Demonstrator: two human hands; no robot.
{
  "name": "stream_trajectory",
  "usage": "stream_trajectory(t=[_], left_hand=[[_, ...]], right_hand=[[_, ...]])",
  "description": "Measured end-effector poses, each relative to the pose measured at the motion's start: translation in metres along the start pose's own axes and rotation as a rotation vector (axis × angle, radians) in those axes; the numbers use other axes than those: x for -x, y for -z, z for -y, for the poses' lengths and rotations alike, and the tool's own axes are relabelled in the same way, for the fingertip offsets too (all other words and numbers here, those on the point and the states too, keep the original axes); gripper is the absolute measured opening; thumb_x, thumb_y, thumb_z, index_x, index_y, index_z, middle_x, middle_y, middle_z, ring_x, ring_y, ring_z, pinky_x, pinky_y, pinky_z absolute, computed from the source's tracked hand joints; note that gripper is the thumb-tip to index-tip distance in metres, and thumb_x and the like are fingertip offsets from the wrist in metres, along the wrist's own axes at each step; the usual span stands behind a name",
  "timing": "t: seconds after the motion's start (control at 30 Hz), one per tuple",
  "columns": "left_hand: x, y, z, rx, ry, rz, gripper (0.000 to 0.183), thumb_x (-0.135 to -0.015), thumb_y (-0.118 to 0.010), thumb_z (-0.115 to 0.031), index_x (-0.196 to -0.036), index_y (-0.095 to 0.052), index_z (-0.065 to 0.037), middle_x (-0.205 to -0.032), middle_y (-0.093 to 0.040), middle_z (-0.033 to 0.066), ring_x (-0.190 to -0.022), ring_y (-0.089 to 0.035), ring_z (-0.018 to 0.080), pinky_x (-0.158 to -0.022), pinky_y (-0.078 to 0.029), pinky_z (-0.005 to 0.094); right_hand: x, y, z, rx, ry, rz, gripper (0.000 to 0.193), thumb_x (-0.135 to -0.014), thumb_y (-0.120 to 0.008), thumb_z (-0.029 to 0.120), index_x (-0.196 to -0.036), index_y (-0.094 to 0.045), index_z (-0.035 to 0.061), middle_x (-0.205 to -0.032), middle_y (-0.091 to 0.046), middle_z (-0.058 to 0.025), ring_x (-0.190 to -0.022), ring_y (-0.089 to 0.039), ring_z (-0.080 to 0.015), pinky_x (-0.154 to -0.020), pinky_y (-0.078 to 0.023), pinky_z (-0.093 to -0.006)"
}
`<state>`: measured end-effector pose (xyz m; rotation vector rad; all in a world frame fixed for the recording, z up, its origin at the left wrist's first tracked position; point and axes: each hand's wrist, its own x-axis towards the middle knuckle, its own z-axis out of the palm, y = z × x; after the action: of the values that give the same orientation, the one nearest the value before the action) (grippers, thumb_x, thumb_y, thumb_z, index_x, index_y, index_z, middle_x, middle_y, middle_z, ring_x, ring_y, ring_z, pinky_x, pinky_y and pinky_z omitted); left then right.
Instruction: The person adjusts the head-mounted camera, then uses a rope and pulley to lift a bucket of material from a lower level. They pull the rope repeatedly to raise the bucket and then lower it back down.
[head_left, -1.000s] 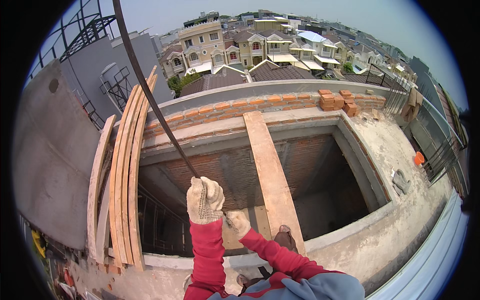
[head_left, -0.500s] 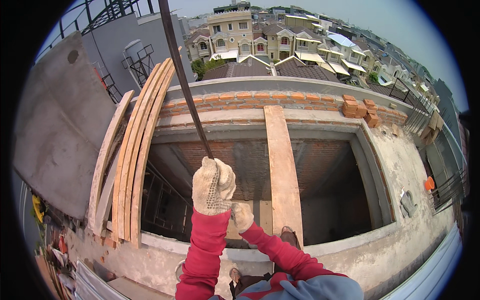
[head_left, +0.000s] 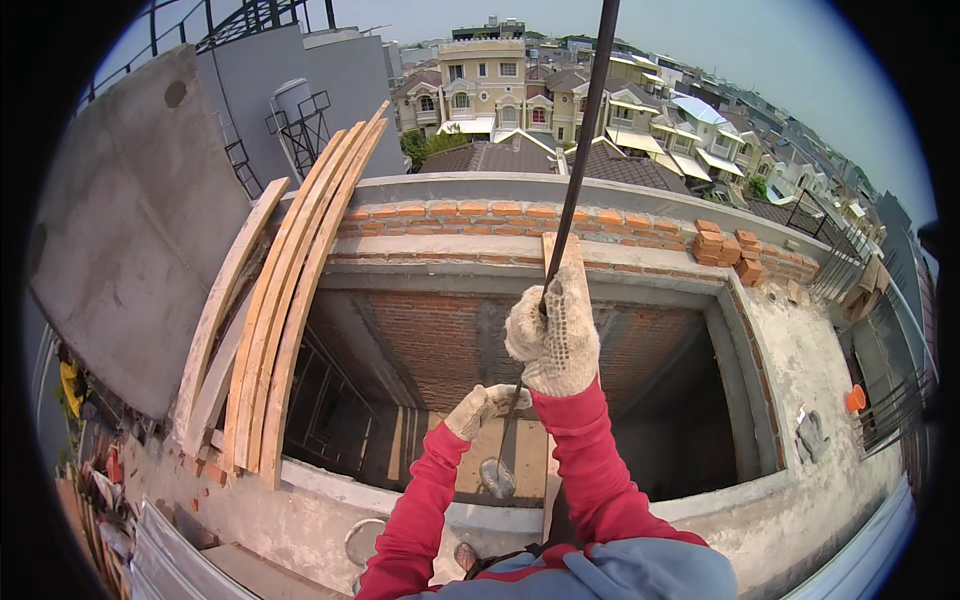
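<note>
A long dark rod (head_left: 580, 160) rises at a slant from the roof opening and runs out past the top of the view. High on it, my right hand (head_left: 556, 338), in a cream knitted glove with dotted grip, is closed round the rod. Lower down, my left hand (head_left: 486, 408), gloved alike, has its fingers curled at the rod. At the rod's lower end, inside the opening, is a grey rounded thing (head_left: 497, 478); its kind cannot be made out. Behind my right arm a wooden plank (head_left: 578, 275) spans the opening, partly hidden.
The deep rectangular opening has a concrete rim (head_left: 700, 497) at my feet. Several long boards (head_left: 300, 300) lean on its left side. Stacked bricks (head_left: 725, 247) stand on the far right. A grey glove (head_left: 812, 434) and an orange bucket (head_left: 855, 398) lie right, near upright rebar (head_left: 895, 410).
The rod has swung from a left tilt to a right tilt. My right hand is now the upper one and my left the lower. The grey rounded thing has come into view.
</note>
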<state>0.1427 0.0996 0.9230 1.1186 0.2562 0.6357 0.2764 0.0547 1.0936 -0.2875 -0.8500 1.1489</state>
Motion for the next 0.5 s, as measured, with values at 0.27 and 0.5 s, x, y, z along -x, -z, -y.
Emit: stream_trajectory(t=[0.27, 0.5], left_hand=[[0.011, -0.023, 0.05, 0.117, -0.299, -0.482, 0.039, -0.086, -0.066, -0.043, -0.08, -0.056, -0.006, -0.065, -0.052, -0.0024, -0.047, -0.044, 0.0056, -0.041, -0.033, 0.0197], [0.014, -0.028, -0.009, 0.32, -0.318, -0.44, 0.031, -0.089, -0.064, -0.035, -0.086, -0.055, -0.006, -0.07, -0.053, 0.0018, -0.045, -0.042, 0.0065, -0.04, -0.034, 0.0211]], right_hand=[[0.0, -0.06, 0.01, 0.11, -0.24, -0.031, 0.057, -0.097, -0.039, 0.053, -0.062, -0.048, 0.0089, -0.047, -0.038, -0.0009, -0.037, -0.028, -0.0129, -0.038, -0.019, -0.0279], [-0.052, -0.032, -0.009, 0.485, 0.091, 0.222, 0.044, -0.099, -0.04, 0.044, -0.094, -0.057, 0.0035, -0.078, -0.054, -0.0079, -0.065, -0.05, -0.0198, -0.06, -0.041, -0.0331]])
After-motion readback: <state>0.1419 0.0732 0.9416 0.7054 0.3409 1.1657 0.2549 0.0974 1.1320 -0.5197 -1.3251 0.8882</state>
